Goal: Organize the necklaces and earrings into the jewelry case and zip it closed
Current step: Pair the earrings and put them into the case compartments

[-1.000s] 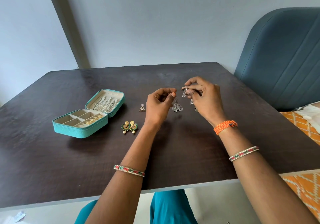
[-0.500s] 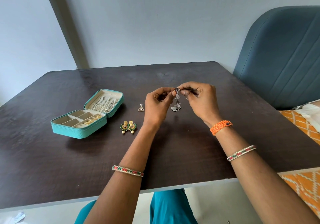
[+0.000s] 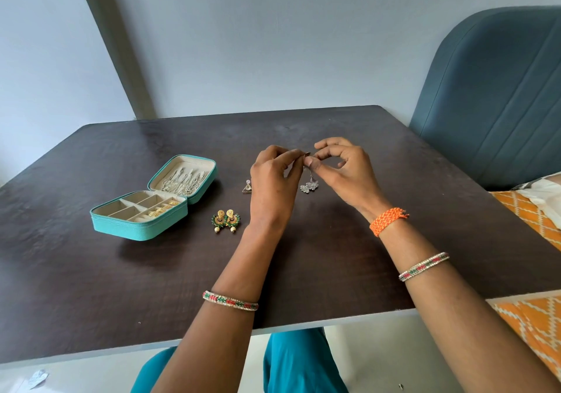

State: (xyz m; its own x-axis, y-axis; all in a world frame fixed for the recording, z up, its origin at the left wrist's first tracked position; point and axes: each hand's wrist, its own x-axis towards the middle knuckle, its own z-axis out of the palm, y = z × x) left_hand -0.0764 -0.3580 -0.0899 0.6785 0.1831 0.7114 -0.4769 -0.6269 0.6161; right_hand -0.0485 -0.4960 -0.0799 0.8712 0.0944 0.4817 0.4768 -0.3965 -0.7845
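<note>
A teal jewelry case (image 3: 142,227) lies open at the left of the dark table (image 3: 91,286). Silver necklaces (image 3: 185,178) hang in its lid and gold pieces (image 3: 162,209) fill one compartment. My left hand (image 3: 273,186) and my right hand (image 3: 343,171) meet above the table's middle, both pinching the top of a silver fan-shaped earring (image 3: 309,185) that dangles between them. A pair of green-and-gold earrings (image 3: 226,219) lies on the table beside my left wrist. A small triangular earring (image 3: 248,187) rests just left of my left hand.
A blue padded chair back (image 3: 498,95) stands at the table's right side. Orange patterned fabric (image 3: 534,316) lies at the lower right. A grey wall runs behind the table's far edge.
My hands have come together from slightly apart. Both now pinch the silver earring's top, and it hangs a little higher above the table.
</note>
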